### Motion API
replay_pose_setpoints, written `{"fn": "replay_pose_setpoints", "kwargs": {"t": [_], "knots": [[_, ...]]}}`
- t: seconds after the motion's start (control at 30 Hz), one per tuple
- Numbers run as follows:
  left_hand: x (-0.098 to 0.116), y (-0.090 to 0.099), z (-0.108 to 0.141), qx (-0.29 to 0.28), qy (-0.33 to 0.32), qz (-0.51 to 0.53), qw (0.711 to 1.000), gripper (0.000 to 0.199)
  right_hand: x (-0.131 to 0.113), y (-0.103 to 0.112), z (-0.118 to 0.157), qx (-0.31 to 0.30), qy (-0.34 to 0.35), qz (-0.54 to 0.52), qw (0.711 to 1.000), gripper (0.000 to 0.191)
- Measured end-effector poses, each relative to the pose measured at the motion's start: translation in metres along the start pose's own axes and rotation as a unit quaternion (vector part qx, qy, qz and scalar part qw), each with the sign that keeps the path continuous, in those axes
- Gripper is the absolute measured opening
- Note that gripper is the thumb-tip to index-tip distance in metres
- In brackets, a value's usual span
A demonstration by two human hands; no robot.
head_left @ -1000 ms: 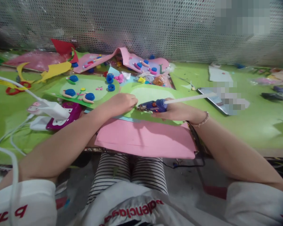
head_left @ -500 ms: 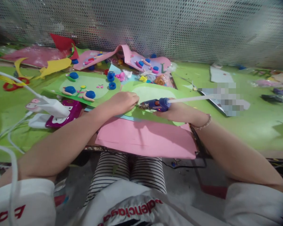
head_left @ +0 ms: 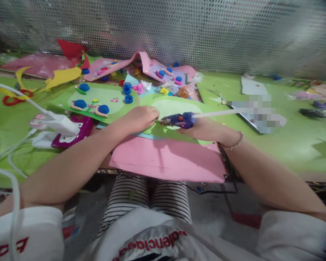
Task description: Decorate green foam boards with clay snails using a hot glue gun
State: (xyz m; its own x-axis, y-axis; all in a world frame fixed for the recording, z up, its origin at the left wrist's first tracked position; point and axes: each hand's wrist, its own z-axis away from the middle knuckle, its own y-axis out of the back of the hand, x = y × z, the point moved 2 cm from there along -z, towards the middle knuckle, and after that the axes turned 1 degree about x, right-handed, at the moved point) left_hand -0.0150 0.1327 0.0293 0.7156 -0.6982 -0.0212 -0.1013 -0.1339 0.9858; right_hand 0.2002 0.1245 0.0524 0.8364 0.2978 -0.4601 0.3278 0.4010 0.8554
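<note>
My right hand (head_left: 202, 129) is wrapped round a blue hot glue gun (head_left: 183, 120), with a long white glue stick (head_left: 217, 114) poking out of its back end. The gun's nozzle points left, just beside the fingertips of my left hand (head_left: 143, 117). Those fingers are curled and pressed together over a green foam sheet (head_left: 203, 108) with a pale oval middle; whatever they pinch is hidden. Under it lie pink foam sheets (head_left: 165, 159). To the left is another green sheet (head_left: 61, 98) bearing blue-domed snail shapes (head_left: 101, 110).
Blue rings (head_left: 128, 99) and small wrapped bits lie behind the sheets. A purple power strip (head_left: 84, 127) with white plugs and cables is at left, near red scissors (head_left: 16, 98). A partly blurred flat item (head_left: 250, 119) lies right. A perforated metal panel (head_left: 163, 29) closes the back.
Almost nothing differs. The whole view has shifted very slightly, while both hands and the glue gun keep their places over the green sheet.
</note>
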Motion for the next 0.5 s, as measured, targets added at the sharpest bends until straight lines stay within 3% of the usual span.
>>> {"fn": "replay_pose_setpoints", "kwargs": {"t": [0.5], "knots": [[-0.0017, -0.0022, 0.0012, 0.007, -0.003, 0.005, 1.000, 0.019, -0.0041, 0.0023, 0.0000, -0.025, 0.045, -0.034, 0.998, 0.037]]}}
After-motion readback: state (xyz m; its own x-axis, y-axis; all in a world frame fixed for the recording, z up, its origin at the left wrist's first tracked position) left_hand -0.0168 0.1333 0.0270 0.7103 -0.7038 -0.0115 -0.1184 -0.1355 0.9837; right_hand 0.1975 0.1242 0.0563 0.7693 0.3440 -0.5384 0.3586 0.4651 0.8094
